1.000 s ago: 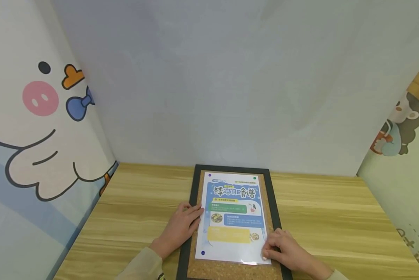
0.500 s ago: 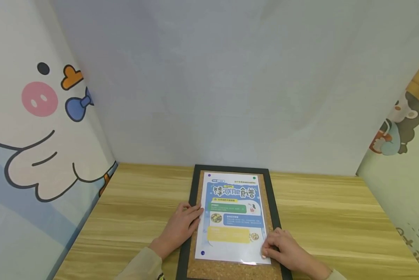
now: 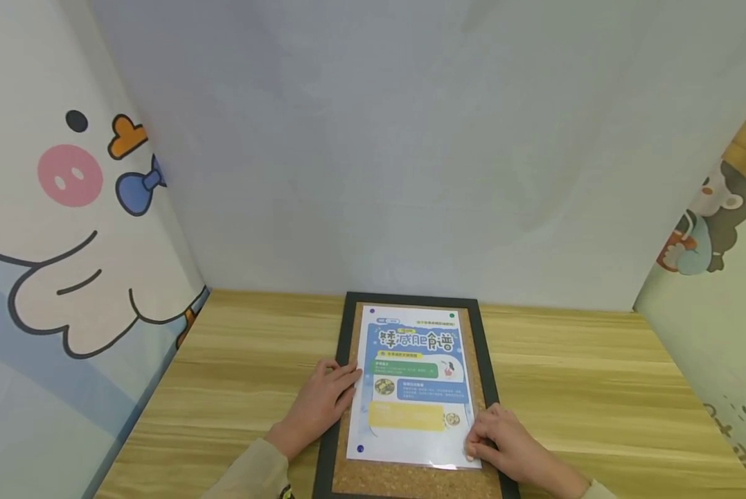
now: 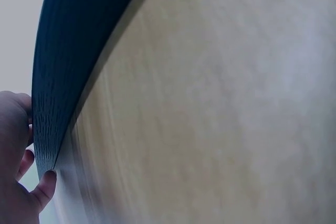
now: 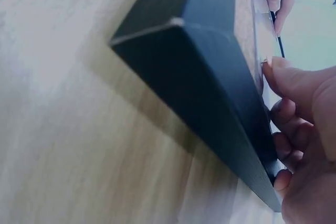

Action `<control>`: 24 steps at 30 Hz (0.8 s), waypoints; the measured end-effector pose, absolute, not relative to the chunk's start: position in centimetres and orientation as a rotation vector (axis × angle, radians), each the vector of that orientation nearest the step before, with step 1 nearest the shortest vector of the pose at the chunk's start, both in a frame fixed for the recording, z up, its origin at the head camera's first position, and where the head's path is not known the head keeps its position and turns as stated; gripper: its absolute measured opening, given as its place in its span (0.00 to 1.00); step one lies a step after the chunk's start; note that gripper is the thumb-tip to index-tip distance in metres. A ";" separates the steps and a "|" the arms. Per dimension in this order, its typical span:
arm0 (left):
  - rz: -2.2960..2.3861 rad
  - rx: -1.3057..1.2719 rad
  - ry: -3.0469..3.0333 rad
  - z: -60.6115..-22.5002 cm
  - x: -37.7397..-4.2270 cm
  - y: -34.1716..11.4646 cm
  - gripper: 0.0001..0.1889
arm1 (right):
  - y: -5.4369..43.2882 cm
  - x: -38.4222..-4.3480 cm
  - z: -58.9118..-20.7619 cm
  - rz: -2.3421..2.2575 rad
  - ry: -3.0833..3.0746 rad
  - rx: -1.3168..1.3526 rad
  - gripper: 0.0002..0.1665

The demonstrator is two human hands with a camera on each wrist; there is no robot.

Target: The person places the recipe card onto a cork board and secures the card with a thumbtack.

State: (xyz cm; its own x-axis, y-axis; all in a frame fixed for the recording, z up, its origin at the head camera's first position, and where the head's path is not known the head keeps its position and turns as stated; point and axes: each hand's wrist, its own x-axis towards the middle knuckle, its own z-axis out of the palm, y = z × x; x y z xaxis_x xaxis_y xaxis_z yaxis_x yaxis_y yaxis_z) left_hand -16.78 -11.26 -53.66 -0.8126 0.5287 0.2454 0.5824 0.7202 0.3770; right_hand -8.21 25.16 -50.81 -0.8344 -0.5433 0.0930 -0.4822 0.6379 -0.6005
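Observation:
A poster sheet (image 3: 416,447) with coloured panels lies on a black-framed cork board (image 3: 379,478). Round pins sit at three of its corners: purple (image 3: 373,311), green (image 3: 451,315) and blue (image 3: 360,449). My left hand (image 3: 319,405) rests across the frame's left side, fingertips at the sheet's edge. The left wrist view shows that hand (image 4: 16,156) against the frame (image 4: 58,77). At the sheet's lower right corner is my right hand (image 3: 502,443), fingers curled. In the right wrist view its thumb (image 5: 294,80) presses a small pale pin (image 5: 264,62), mostly hidden by the fingertips.
The board stands on a wood-grain table (image 3: 597,388), near its back edge. A pale cloth wall (image 3: 373,173) rises behind. Printed cartoon panels flank the table, with a white duck (image 3: 73,277) at left and a cartoon figure (image 3: 703,229) at right.
The view has shifted slightly. Both hands stay in the same places on the board, and the sheet and its visible pins have not moved.

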 end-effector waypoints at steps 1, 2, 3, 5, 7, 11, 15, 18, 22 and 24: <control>-0.674 -0.907 -2.804 -53.7 -16.8 -11.3 0.19 | 25.2 -8.2 -50.9 -0.963 2.773 -0.890 0.09; -0.670 -0.907 -2.806 -53.7 -16.8 -11.3 0.19 | 25.2 -8.2 -51.1 -0.960 2.786 -0.912 0.09; -0.667 -0.905 -2.809 -53.7 -16.8 -11.3 0.19 | 25.3 -8.2 -51.3 -0.955 2.799 -0.932 0.09; -0.663 -0.902 -2.812 -53.8 -16.9 -11.3 0.19 | 25.3 -8.2 -51.5 -0.938 2.826 -0.962 0.10; -0.657 -0.901 -2.814 -53.8 -16.9 -11.4 0.19 | 25.4 -8.1 -51.8 -0.927 2.852 -0.983 0.10; -0.667 -0.901 -2.814 -53.9 -16.8 -11.4 0.19 | 25.4 -7.8 -52.1 -0.921 2.889 -1.002 0.10; -0.680 -0.895 -2.816 -54.0 -16.8 -11.5 0.19 | 25.4 -7.7 -52.2 -0.940 2.894 -0.996 0.11; -0.678 -0.888 -2.822 -54.1 -16.8 -11.6 0.19 | 25.4 -7.7 -52.2 -0.944 2.889 -0.988 0.12; -0.685 -0.867 -2.822 -54.3 -16.8 -11.6 0.19 | 25.3 -7.9 -52.2 -0.947 2.874 -0.998 0.12; -0.689 -0.857 -2.816 -54.4 -16.7 -11.7 0.19 | 25.3 -7.9 -52.3 -0.963 2.872 -1.020 0.12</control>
